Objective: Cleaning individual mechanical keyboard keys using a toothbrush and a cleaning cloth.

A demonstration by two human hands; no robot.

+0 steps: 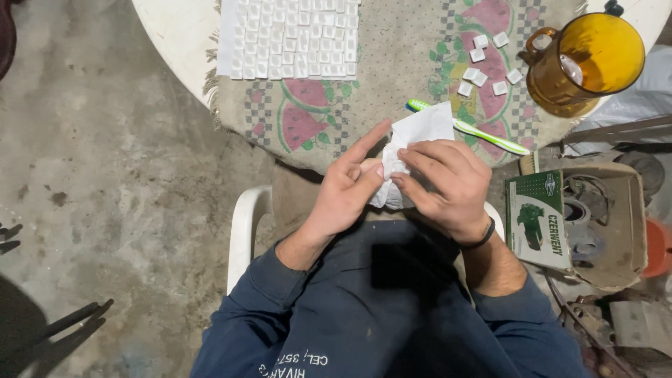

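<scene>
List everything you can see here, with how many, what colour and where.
Cloth: one, white, crumpled, held in both hands over the lap.
Toothbrush: one, green and white, on the table mat near its front edge.
Tile sheet: one, small white squares in rows, table top left.
Loose tiles: about seven, white, scattered on the mat right of the sheet.
Mug: one, amber glass, table right.
Mat: one, beige with watermelon print, on the white table.
Box: one, open cardboard with metal parts, on the right.
Chair: one, white plastic, under the person.
Left hand: on the cloth.
Right hand: on the cloth.
</scene>
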